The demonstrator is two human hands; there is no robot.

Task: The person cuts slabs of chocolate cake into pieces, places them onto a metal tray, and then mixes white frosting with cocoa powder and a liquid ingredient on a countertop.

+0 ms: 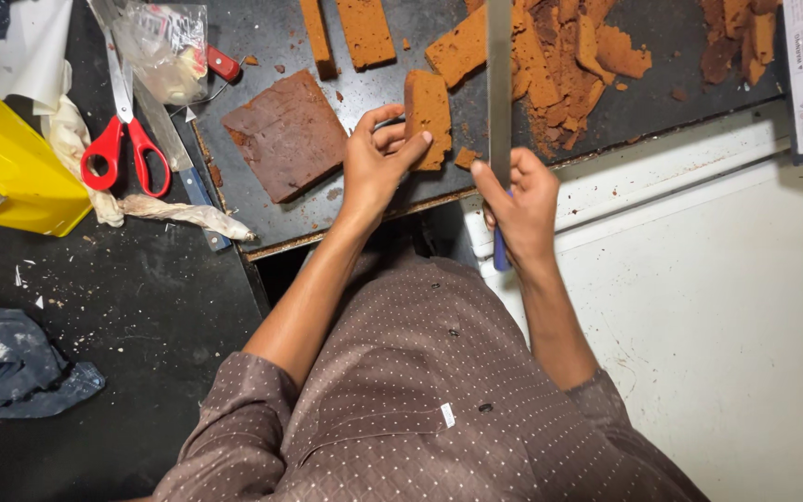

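My left hand (375, 163) grips a small rectangular block of brown cake (427, 113) that stands on edge on the dark metal tray (271, 37). My right hand (517, 200) is closed on the blue handle of a long knife (499, 84), whose steel blade runs straight away from me just right of the block. A flat square slab of darker cake (287, 135) lies left of my left hand. Cut strips and crumbly trimmings (559, 56) are heaped on the tray beyond the knife.
Red-handled scissors (123, 139), a second knife (178, 158) and a crumpled plastic bag (164, 46) lie left of the tray. A yellow container (11, 158) sits at the far left, a dark cloth (11, 372) lower left. A white surface (717, 297) lies to the right.
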